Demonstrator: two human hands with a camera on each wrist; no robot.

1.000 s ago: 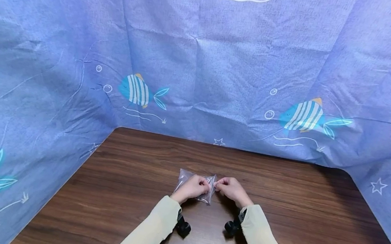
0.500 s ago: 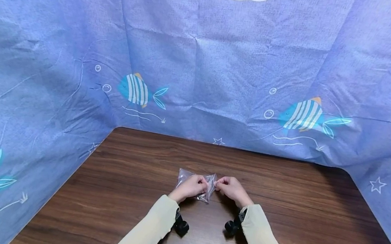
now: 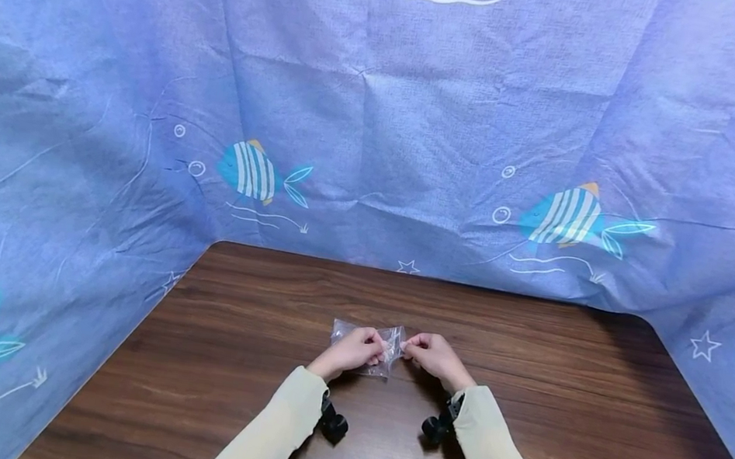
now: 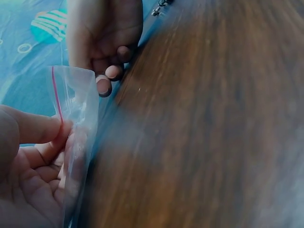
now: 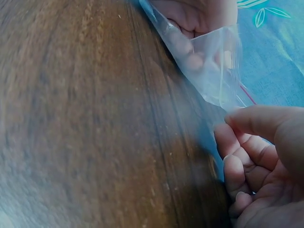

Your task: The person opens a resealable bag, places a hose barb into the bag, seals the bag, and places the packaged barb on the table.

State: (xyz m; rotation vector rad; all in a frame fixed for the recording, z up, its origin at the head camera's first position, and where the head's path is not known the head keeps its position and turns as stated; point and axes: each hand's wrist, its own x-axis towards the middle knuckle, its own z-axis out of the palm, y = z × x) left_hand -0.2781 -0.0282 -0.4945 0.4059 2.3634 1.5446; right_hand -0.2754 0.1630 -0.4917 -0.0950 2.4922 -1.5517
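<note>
A clear zip-lock bag point(image 3: 395, 335) with a red line along its zip point(image 4: 55, 92) is stretched between my two hands, low over the table. On its left part, my left hand point(image 3: 348, 352) pinches the plastic between thumb and forefinger, right by the red line in the left wrist view. My right hand point(image 3: 436, 357) pinches the bag's right corner with thumb tip and forefinger point(image 5: 232, 118), its other fingers curled beneath. In the right wrist view the bag point(image 5: 213, 61) looks see-through, with left-hand fingers showing behind it.
Under both arms lies a dark brown wooden table point(image 3: 563, 445). A blue fabric curtain point(image 3: 424, 128) printed with fish encloses its back and sides. Black wrist cameras point(image 3: 335, 422) hang below both cuffs.
My left hand has shifted a little to the left along the bag, and the bag's near edge has moved with it. My right hand stays about where it was.
</note>
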